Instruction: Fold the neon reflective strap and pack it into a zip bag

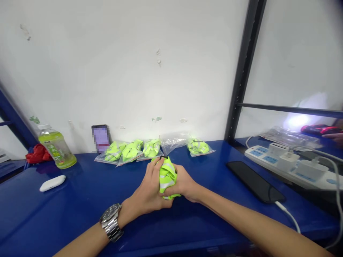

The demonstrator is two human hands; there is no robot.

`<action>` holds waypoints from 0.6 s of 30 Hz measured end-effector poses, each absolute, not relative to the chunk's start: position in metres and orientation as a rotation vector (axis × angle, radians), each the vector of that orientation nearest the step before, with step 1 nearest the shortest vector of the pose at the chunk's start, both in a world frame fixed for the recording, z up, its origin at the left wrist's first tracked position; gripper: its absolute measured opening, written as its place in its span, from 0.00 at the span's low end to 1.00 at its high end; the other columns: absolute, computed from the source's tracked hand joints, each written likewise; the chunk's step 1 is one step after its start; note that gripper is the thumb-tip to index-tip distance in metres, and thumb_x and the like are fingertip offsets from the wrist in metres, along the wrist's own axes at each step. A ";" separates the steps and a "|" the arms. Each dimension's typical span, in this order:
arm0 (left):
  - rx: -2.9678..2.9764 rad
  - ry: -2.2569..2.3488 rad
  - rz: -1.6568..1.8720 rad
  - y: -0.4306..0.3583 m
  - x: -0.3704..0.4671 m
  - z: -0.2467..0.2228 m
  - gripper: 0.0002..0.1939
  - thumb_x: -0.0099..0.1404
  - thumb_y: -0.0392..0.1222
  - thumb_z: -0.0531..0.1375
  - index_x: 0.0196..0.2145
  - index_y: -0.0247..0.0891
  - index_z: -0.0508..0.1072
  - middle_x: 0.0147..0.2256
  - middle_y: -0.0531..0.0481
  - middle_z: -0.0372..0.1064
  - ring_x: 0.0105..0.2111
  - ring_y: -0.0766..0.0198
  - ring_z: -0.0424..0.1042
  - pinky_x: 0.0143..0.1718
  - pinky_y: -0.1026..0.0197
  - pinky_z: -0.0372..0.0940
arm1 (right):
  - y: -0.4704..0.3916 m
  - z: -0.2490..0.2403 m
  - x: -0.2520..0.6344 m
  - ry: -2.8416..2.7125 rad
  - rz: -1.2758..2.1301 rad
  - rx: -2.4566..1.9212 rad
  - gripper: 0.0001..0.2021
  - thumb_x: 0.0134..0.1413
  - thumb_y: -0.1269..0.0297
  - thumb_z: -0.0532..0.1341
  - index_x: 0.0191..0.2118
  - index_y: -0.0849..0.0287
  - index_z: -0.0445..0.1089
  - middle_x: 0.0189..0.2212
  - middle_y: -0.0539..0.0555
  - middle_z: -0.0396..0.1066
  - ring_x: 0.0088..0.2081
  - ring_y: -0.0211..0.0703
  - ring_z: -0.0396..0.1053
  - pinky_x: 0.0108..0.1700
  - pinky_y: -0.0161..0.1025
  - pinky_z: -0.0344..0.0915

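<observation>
Between my two hands is a bundled neon yellow-green reflective strap (167,175) with silver-grey bands and a black buckle at its top end. My left hand (150,187), with a metal watch (111,221) on the wrist, is wrapped round its left side. From the right, my right hand (184,184) grips the same bundle, thumb across its lower part. The fingers behind the bundle are hidden. Beyond my hands, several clear bags with similar yellow-green bundles (132,150) lie along the wall, and one more bagged bundle (197,146) lies further right beside a clear plastic bag (174,142).
On the blue table (93,200) stand a drink bottle (57,146) and a phone (101,138) at the back left. A white earphone case (53,183) lies nearer. At right are a charging black phone (254,181), a power strip (284,166) and a dark metal post (241,71).
</observation>
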State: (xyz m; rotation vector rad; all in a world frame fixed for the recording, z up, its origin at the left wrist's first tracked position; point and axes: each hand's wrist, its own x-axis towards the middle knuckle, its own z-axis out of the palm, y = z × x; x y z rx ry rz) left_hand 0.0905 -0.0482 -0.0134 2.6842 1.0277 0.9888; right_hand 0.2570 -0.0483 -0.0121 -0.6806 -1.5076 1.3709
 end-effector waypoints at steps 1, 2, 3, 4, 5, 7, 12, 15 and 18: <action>2.732 0.981 1.032 -0.047 0.092 -0.012 0.60 0.42 0.38 0.67 0.65 0.41 0.35 0.61 0.34 0.43 0.63 0.37 0.45 0.60 0.37 0.54 | -0.049 -0.012 0.256 -1.436 1.419 -0.642 0.32 0.22 0.70 0.75 0.43 0.60 0.68 0.35 0.48 0.71 0.35 0.42 0.68 0.36 0.36 0.65; 2.769 0.937 1.077 -0.046 0.093 -0.010 0.60 0.42 0.38 0.67 0.65 0.41 0.35 0.61 0.34 0.43 0.63 0.37 0.45 0.60 0.37 0.54 | -0.049 -0.011 0.256 -1.376 1.452 -0.615 0.33 0.20 0.71 0.75 0.42 0.60 0.68 0.34 0.48 0.71 0.34 0.42 0.68 0.36 0.36 0.65; 2.800 0.896 1.123 -0.044 0.094 -0.008 0.60 0.42 0.38 0.67 0.65 0.41 0.35 0.61 0.34 0.43 0.63 0.36 0.46 0.59 0.37 0.54 | -0.049 -0.011 0.255 -1.332 1.469 -0.596 0.32 0.20 0.72 0.75 0.41 0.60 0.69 0.33 0.48 0.72 0.34 0.42 0.68 0.36 0.36 0.65; 2.826 0.855 1.162 -0.043 0.095 -0.005 0.60 0.42 0.38 0.66 0.66 0.40 0.36 0.61 0.33 0.43 0.62 0.36 0.46 0.59 0.38 0.55 | -0.049 -0.009 0.256 -1.301 1.473 -0.580 0.32 0.19 0.73 0.75 0.41 0.59 0.69 0.33 0.47 0.72 0.34 0.42 0.69 0.35 0.36 0.66; 2.850 0.816 1.195 -0.042 0.096 -0.003 0.59 0.43 0.38 0.66 0.66 0.40 0.36 0.61 0.33 0.42 0.62 0.36 0.47 0.58 0.38 0.56 | -0.049 -0.008 0.256 -1.280 1.472 -0.566 0.33 0.19 0.73 0.75 0.41 0.59 0.69 0.32 0.47 0.72 0.34 0.42 0.69 0.35 0.36 0.66; 2.894 0.737 1.245 -0.040 0.098 0.003 0.58 0.44 0.38 0.65 0.66 0.39 0.36 0.60 0.32 0.42 0.62 0.36 0.48 0.58 0.38 0.56 | -0.048 -0.006 0.257 -1.264 1.465 -0.546 0.34 0.19 0.75 0.75 0.42 0.58 0.69 0.33 0.47 0.72 0.35 0.43 0.70 0.36 0.37 0.67; 2.946 0.614 1.253 -0.038 0.101 0.013 0.55 0.45 0.38 0.64 0.65 0.38 0.38 0.60 0.33 0.44 0.63 0.39 0.46 0.59 0.41 0.56 | -0.050 -0.003 0.260 -1.225 1.499 -0.537 0.38 0.20 0.76 0.75 0.46 0.55 0.66 0.35 0.47 0.72 0.37 0.44 0.70 0.38 0.38 0.68; 2.925 0.563 1.306 -0.036 0.102 0.013 0.57 0.45 0.41 0.64 0.66 0.38 0.36 0.60 0.34 0.48 0.63 0.41 0.48 0.60 0.41 0.56 | -0.054 -0.001 0.259 -1.171 1.496 -0.534 0.40 0.22 0.76 0.74 0.49 0.52 0.63 0.38 0.48 0.72 0.40 0.45 0.70 0.40 0.39 0.68; 2.903 0.672 1.295 -0.034 0.102 0.013 0.60 0.44 0.46 0.65 0.66 0.36 0.32 0.62 0.32 0.47 0.62 0.38 0.52 0.63 0.33 0.44 | -0.057 0.001 0.257 -1.149 1.545 -0.520 0.39 0.25 0.76 0.73 0.50 0.53 0.63 0.39 0.49 0.73 0.40 0.45 0.71 0.41 0.40 0.68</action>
